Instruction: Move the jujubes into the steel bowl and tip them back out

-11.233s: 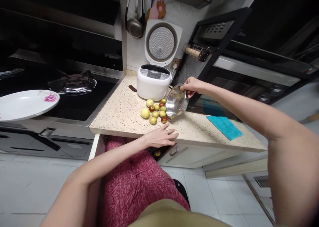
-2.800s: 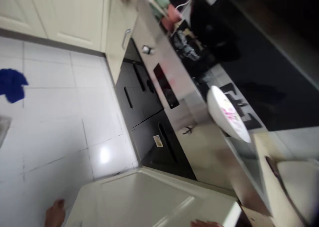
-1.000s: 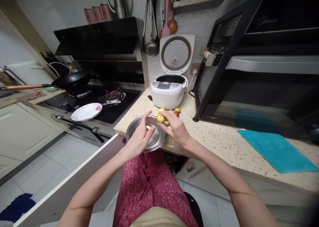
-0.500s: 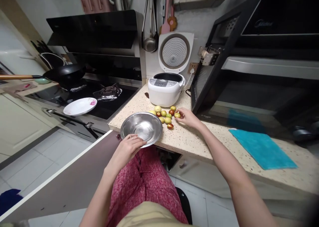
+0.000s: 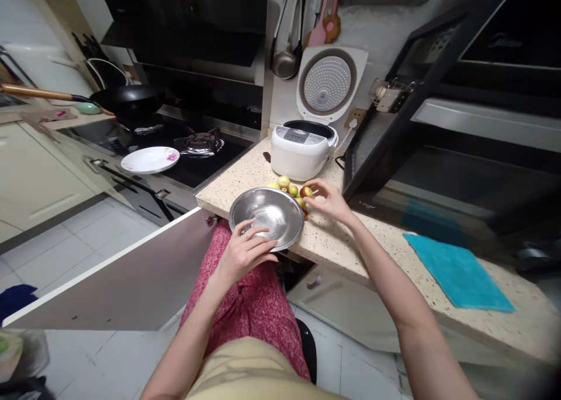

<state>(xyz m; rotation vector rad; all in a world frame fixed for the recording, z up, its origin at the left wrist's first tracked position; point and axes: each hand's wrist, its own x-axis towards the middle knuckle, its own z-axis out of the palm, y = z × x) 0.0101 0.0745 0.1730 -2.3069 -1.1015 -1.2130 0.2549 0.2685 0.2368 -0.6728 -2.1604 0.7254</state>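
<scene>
My left hand point(image 5: 248, 249) grips the near rim of a shiny steel bowl point(image 5: 280, 216), fingers reaching inside and the thumb hidden. The bowl is at the counter's front edge, partly over my lap, and nothing shows inside it. Just behind its right rim several jujubes point(image 5: 293, 190), yellow-green with red-brown patches, lie on the counter, some hidden by the bowl. My right hand point(image 5: 329, 203) is at the right end of this group. Its thumb and fingers close around a red and yellow jujube point(image 5: 308, 192).
Behind the fruit stands a white rice cooker point(image 5: 302, 154), lid up. A flowered plate point(image 5: 149, 160) and a black wok point(image 5: 131, 100) are on the stove at left. A blue cloth point(image 5: 460, 274) lies right. An open cabinet door point(image 5: 131, 274) juts out beside my legs.
The bowl has shifted right with my left hand, up against the jujubes, and now covers some of them. My right hand has moved slightly inward over the fruit. The camera view has tilted down.
</scene>
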